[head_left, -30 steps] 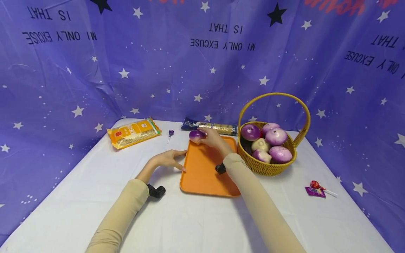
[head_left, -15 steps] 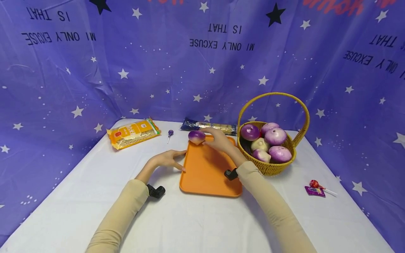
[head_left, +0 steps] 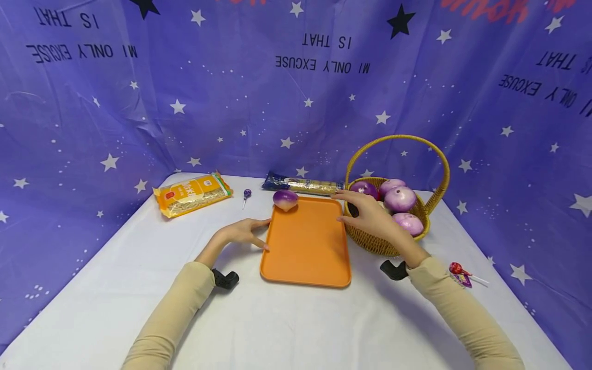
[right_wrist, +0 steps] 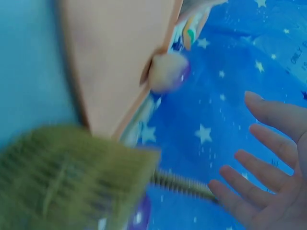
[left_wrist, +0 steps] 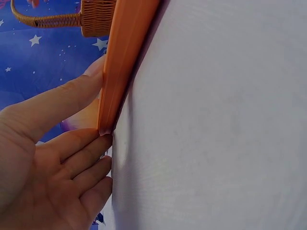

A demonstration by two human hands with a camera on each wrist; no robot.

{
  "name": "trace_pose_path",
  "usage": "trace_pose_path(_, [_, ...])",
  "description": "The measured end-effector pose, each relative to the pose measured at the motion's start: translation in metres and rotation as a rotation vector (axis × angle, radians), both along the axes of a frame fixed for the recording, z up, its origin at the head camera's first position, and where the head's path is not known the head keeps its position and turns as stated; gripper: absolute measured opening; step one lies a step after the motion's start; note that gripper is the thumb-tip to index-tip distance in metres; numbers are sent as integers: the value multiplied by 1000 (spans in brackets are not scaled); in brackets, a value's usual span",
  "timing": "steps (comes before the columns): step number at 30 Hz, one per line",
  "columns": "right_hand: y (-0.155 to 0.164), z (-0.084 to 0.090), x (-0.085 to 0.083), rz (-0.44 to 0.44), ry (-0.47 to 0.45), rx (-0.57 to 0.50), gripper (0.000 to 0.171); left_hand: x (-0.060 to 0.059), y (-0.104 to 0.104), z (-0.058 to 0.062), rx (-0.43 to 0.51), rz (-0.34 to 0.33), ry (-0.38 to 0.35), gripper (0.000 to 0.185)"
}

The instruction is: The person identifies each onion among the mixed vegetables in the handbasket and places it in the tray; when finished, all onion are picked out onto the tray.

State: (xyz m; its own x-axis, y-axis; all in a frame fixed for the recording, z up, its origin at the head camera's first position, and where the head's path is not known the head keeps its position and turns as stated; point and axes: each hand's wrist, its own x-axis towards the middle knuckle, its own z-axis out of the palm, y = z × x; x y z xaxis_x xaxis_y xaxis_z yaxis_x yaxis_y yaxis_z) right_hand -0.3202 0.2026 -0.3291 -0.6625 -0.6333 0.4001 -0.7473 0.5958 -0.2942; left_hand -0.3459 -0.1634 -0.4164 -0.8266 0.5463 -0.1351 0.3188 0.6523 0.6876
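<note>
A purple onion (head_left: 285,199) sits at the far left corner of the orange tray (head_left: 307,246). The left hand (head_left: 240,232), thumb and fingers wide apart, touches the tray's left edge. The right hand (head_left: 370,213), also wide, is by the basket (head_left: 372,242), right of the tray.

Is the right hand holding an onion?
No, the right wrist view shows the right hand spread and holding nothing.
</note>
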Motion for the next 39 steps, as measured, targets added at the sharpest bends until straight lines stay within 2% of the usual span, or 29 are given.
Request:
trace_pose_path(4, [29, 10, 5, -44, -17, 14, 52, 0, 0, 1, 0, -4, 5, 92])
trace_pose_path(8, [58, 18, 0, -105, 0, 51, 50, 1, 1, 1, -1, -3, 13, 91])
trace_pose_path(12, [84, 24, -11, -166, 1, 100, 48, 2, -1, 0, -2, 1, 16, 91])
trace_pose_path(19, [116, 25, -35, -241, -55, 218, 49, 3, -1, 1, -1, 3, 19, 91])
trace_pose_path(24, [127, 21, -46, -267, -93, 258, 53, 3, 0, 2, 7, 1, 19, 90])
trace_pose_path(29, [131, 18, -50, -291, -121, 259, 52, 1, 0, 0, 10, 3, 17, 90])
trace_pose_path(35, [129, 24, -45, -286, -90, 277, 52, 1, 0, -1, 9, -1, 16, 90])
trace_pose_path(39, [123, 33, -35, -248, -67, 262, 52, 1, 0, 0, 9, 6, 14, 90])
